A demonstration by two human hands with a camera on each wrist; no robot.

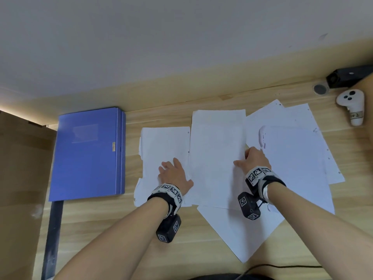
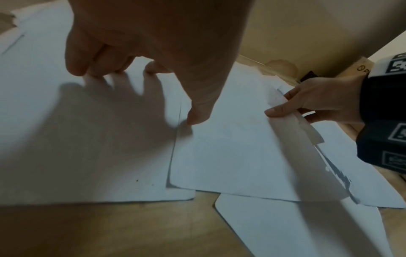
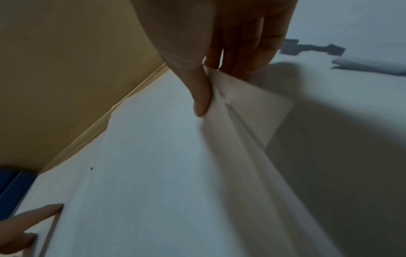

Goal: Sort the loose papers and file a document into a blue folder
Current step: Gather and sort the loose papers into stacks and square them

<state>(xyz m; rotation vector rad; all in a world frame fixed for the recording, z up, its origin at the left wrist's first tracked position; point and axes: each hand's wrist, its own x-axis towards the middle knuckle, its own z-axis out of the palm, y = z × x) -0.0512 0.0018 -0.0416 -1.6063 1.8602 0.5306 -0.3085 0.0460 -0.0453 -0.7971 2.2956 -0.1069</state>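
The right hand [image 1: 254, 159] is pinched on the right edge of the middle sheet [image 1: 217, 154], thumb on top, fingers beneath. The left hand [image 1: 174, 174] is spread flat, fingertips pressing the left pile [image 1: 164, 142]. A crease or a dragged lower sheet is judged likely if the edge is lifted fast. The blue folder [image 1: 86, 154] lies closed on the desk [image 1: 161, 249], left of the papers.

Both forearms are bare, no sleeves. Each wrist wears a black strap [image 1: 159, 198] topped by a band of grey-white blocks [image 1: 169, 189] printed with black-and-white square markers. A black boxy camera [image 1: 168, 229] hangs at 6 o'clock of the left wrist, marker-tagged; another camera [image 1: 248, 206] hangs at 7 o'clock of the right wrist, trailing a thin black cable [image 1: 260, 204].
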